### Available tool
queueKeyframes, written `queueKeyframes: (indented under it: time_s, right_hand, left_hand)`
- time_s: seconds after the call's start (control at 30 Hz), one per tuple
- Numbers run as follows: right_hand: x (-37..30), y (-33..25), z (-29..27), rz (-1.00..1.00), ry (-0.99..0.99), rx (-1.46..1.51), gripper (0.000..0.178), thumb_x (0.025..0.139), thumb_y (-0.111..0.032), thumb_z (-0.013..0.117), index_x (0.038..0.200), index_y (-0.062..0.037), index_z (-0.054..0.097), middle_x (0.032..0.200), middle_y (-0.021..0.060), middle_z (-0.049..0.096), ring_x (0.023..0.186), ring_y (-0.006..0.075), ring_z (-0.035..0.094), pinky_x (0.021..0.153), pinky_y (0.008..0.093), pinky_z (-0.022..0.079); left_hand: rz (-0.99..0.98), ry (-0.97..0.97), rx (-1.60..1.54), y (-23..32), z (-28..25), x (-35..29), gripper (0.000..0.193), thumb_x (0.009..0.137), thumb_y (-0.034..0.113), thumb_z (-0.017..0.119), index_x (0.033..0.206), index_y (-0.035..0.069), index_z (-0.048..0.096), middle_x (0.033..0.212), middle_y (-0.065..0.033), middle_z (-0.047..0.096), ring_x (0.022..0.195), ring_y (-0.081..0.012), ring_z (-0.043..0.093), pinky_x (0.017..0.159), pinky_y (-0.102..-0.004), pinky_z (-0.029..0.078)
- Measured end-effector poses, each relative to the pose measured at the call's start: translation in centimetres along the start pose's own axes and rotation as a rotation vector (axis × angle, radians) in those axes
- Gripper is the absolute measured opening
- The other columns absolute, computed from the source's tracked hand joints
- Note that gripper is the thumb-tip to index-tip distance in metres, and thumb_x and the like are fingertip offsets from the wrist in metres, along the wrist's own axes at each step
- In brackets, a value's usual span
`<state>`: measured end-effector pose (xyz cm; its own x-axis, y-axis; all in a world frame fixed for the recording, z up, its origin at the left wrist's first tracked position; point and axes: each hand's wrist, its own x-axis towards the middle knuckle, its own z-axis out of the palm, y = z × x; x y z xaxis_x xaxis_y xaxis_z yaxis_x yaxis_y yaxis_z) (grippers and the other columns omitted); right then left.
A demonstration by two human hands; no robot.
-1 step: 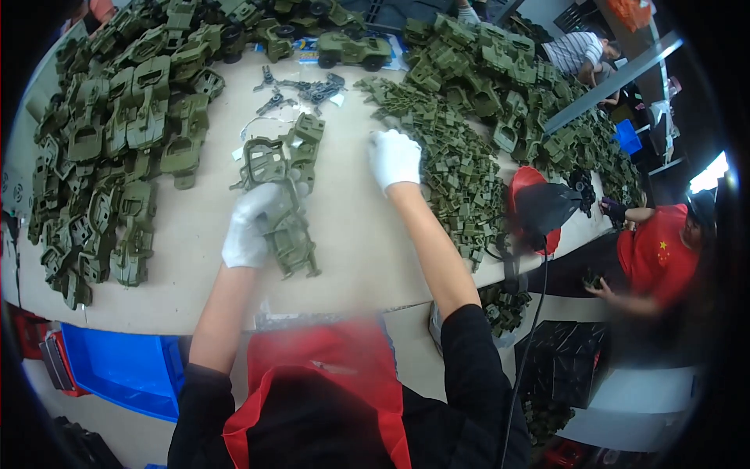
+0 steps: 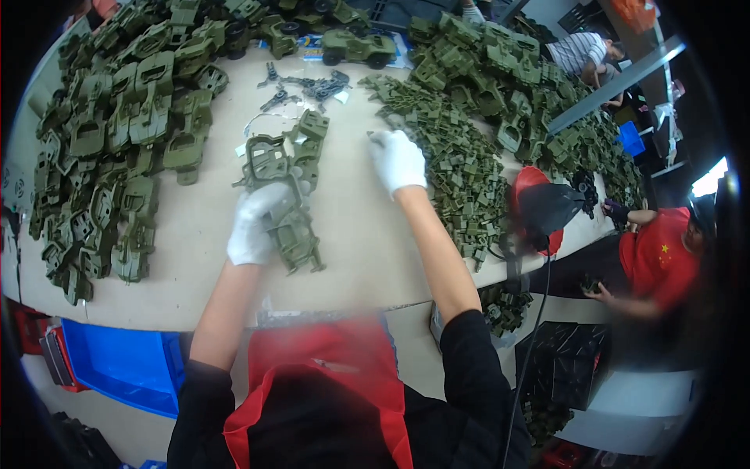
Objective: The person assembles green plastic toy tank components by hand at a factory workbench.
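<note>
My gloved left hand (image 2: 254, 223) grips an olive toy jeep body (image 2: 293, 234) on the worktable (image 2: 359, 242). Just beyond it a second chassis frame (image 2: 269, 160) waits unfitted. My right hand (image 2: 398, 160) pinches into the small-parts heap (image 2: 461, 172). Farther left, many stacked bodies (image 2: 117, 141) remain; I judge little is done.

Pale worktable (image 2: 367, 234), perhaps bright window (image 2: 709, 181)

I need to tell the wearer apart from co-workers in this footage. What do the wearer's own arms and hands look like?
Both hands wear white fabric gloves: left hand, right hand. The forearms are bare, with black sleeves pushed up near the elbows. A red apron covers the chest.
</note>
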<state>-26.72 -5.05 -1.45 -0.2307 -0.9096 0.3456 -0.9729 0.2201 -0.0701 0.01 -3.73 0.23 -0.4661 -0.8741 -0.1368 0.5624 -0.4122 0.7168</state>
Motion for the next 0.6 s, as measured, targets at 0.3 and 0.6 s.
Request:
queueKeyframes:
  time_s: [0.3,0.6]
  right_hand:
    - [-7.4,-6.9,-10.3,-0.119,-0.045,0.975,0.022,0.089,-0.018,0.063,0.102,-0.0017,0.069,0.093,0.0154,0.070,0.072,0.0233,0.067,0.068,0.0304,0.052]
    - [-7.3,-9.7,-12.3,0.217,-0.090,0.906,0.022,0.087,-0.018,0.064,0.100,-0.0004,0.065,0.080,0.0194,0.069,0.069,0.0286,0.070,0.066,0.0359,0.055]
  left_hand:
    - [0.236,-0.013,0.390,-2.7,2.4,-1.1,0.076,0.074,0.003,0.072,0.139,0.007,0.033,0.122,-0.0071,0.054,0.109,-0.0175,0.056,0.093,-0.0341,0.048]
    - [0.204,-0.074,0.276,-2.2,2.5,-2.1,0.066,0.077,0.000,0.069,0.135,0.008,0.040,0.120,-0.0054,0.055,0.105,-0.0160,0.056,0.093,-0.0314,0.046]
